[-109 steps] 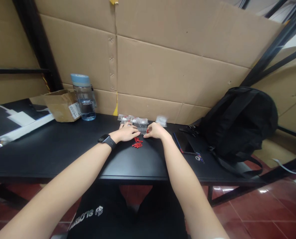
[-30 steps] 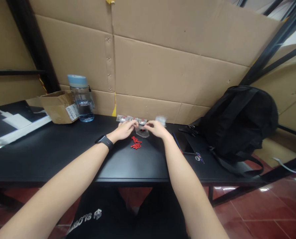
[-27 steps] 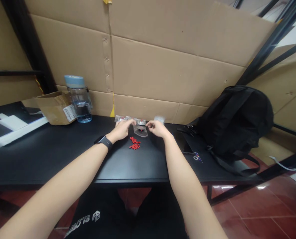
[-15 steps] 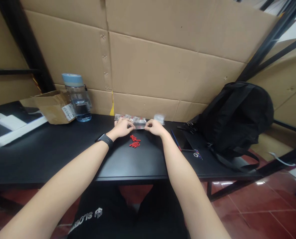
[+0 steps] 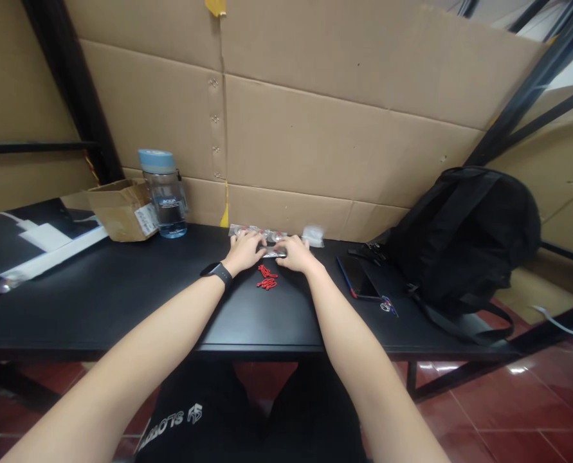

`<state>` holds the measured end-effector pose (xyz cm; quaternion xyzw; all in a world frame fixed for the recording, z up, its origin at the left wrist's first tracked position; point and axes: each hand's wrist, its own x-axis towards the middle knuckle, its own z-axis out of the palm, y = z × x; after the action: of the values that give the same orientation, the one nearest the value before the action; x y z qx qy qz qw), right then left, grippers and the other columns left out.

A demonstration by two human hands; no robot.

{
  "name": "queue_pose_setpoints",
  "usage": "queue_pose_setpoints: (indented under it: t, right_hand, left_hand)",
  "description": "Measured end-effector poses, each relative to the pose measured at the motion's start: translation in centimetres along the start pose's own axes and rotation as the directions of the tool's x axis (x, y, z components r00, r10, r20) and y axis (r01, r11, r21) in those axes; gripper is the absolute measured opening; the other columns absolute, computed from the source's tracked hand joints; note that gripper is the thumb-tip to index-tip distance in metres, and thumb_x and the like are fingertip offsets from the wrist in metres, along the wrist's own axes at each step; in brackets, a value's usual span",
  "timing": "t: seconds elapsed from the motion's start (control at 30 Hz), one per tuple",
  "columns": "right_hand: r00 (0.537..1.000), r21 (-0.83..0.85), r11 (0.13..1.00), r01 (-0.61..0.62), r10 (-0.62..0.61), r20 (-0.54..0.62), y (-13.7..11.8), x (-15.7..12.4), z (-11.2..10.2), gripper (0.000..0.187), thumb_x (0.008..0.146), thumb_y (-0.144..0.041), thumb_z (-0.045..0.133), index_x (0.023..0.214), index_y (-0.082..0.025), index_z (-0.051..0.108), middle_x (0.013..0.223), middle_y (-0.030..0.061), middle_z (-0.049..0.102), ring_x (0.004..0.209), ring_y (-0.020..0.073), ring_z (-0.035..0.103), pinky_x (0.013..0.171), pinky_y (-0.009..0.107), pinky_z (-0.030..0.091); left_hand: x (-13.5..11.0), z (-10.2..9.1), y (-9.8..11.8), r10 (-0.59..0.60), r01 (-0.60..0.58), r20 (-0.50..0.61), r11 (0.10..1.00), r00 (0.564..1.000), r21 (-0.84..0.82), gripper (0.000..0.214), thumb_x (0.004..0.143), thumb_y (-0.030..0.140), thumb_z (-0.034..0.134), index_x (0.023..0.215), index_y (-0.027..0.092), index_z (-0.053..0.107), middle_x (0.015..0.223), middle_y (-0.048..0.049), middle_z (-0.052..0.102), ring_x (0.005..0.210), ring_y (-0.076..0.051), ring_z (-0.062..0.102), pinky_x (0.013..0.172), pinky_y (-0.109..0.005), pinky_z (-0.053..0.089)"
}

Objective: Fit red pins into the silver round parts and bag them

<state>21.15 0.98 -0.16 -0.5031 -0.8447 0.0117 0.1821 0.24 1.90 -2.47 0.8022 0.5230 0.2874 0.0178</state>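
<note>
My left hand [image 5: 245, 251], with a black watch on the wrist, and my right hand [image 5: 293, 254] both rest on a small clear plastic bag [image 5: 273, 252] lying on the black table [image 5: 122, 289]. The fingers of both hands lie pressed on the bag's ends. A small pile of red pieces [image 5: 267, 278] lies just in front of my hands. More clear bags [image 5: 247, 229] sit behind them against the cardboard wall, and another small bag [image 5: 313, 235] lies to the right.
A water bottle with a blue lid [image 5: 163, 195] and an open cardboard box [image 5: 122, 209] stand at the back left. A phone [image 5: 358, 278], keys [image 5: 387, 306] and a black backpack [image 5: 464, 238] lie on the right. Cardboard sheets [image 5: 339, 141] form the back wall.
The clear bag was held up between both hands a second ago; it now lies flat on the table under my fingers. The red pile has not moved.
</note>
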Motion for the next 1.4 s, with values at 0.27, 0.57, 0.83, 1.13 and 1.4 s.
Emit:
queue_pose_setpoints:
  t: [0.27, 0.57, 0.83, 1.13, 1.4]
  right_hand:
    - [0.985, 0.250, 0.956, -0.150, 0.167, -0.047, 0.6, 0.2, 0.4, 0.032, 0.095, -0.034, 0.066, 0.126, -0.032, 0.064, 0.107, 0.0014, 0.079, 0.112, 0.0270, 0.067, 0.101, 0.049, 0.038]
    - [0.997, 0.151, 0.988, 0.022, -0.010, -0.082, 0.5, 0.1, 0.5, 0.016, 0.085, -0.025, 0.077, 0.101, -0.026, 0.080, 0.114, 0.0048, 0.070, 0.100, 0.0206, 0.066, 0.092, 0.032, 0.047]
    - [0.999, -0.047, 0.999, 0.019, -0.020, -0.026, -2.1, 0.9, 1.3, 0.028, 0.094, -0.023, 0.060, 0.117, -0.027, 0.077, 0.138, 0.0085, 0.065, 0.130, 0.0298, 0.057, 0.104, 0.047, 0.044]
    - [0.836, 0.037, 0.853, -0.520, 0.518, -0.183, 5.9, -2.0, -1.7, 0.025, 0.091, -0.023, 0.060, 0.107, -0.026, 0.079, 0.134, 0.0112, 0.068, 0.133, 0.0347, 0.053, 0.107, 0.056, 0.039]
    - [0.799, 0.039, 0.809, -0.587, 0.586, -0.139, 7.1, -2.1, -0.2, 0.034, 0.091, -0.020, 0.054, 0.113, -0.025, 0.080, 0.115, 0.0151, 0.076, 0.122, 0.0362, 0.062, 0.105, 0.061, 0.040]
  left_hand:
    - [0.0, -0.8, -0.1, 0.005, -0.004, 0.010, 0.997, 1.000, -0.082, 0.042, 0.088, 0.029, 0.064, 0.130, 0.029, 0.062, 0.112, -0.0056, 0.078, 0.121, -0.032, 0.063, 0.104, -0.048, 0.033]
    - [-0.2, -0.3, -0.4, -0.046, 0.046, -0.053, 0.999, 0.998, 0.017, 0.038, 0.093, 0.028, 0.062, 0.130, 0.028, 0.058, 0.125, -0.0101, 0.073, 0.131, -0.033, 0.056, 0.102, -0.049, 0.032]
    - [-0.6, -2.7, -1.6, -0.172, 0.173, -0.078, 0.985, 0.982, 0.013, 0.025, 0.092, 0.022, 0.055, 0.109, 0.028, 0.072, 0.138, -0.0075, 0.068, 0.129, -0.035, 0.057, 0.102, -0.053, 0.040]
    - [-1.5, -4.9, -1.6, 0.260, -0.194, 0.244, 0.944, 0.934, -0.267, 0.029, 0.084, 0.027, 0.068, 0.111, 0.031, 0.079, 0.121, -0.0021, 0.077, 0.114, -0.023, 0.070, 0.104, -0.035, 0.048]
    - [-1.6, -4.4, -1.2, 0.378, -0.259, 0.335, 0.901, 0.863, -0.349, 0.025, 0.085, 0.031, 0.071, 0.108, 0.028, 0.081, 0.113, -0.0048, 0.079, 0.106, -0.024, 0.072, 0.098, -0.032, 0.051]
